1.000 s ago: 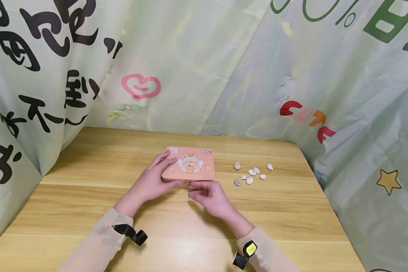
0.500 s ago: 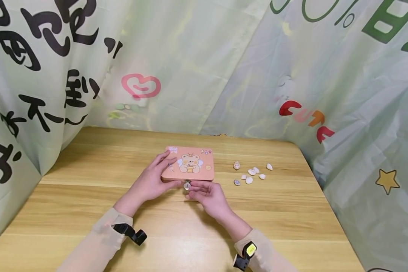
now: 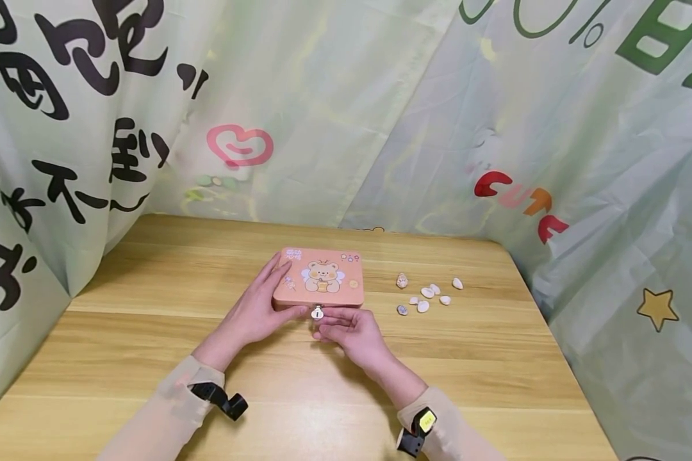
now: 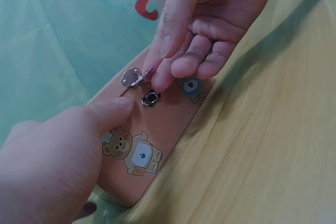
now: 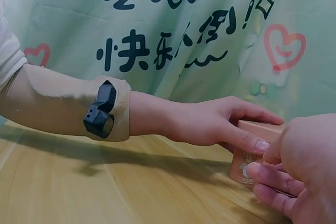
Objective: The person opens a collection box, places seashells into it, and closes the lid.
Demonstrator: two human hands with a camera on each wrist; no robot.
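A pink tin box with a bear printed on its lid lies closed on the table. My left hand grips its left side, fingers over the lid and thumb along the front wall. At the front, the metal latch flap is swung up and out, above the oval catch on the wall. The fingertips of my right hand touch or nearly touch this flap from the right. In the left wrist view its thumb stands apart from the flap and the other fingers are loosely bent.
Several small pale shells lie right of the box, along with a patterned piece and a bluish one. The wooden table ends at printed curtains behind and on both sides.
The latch flap has come up and out from the box front and now shows its metal face. My right fingers shifted slightly at it. The left hand keeps its grip, its fingers slightly moved.
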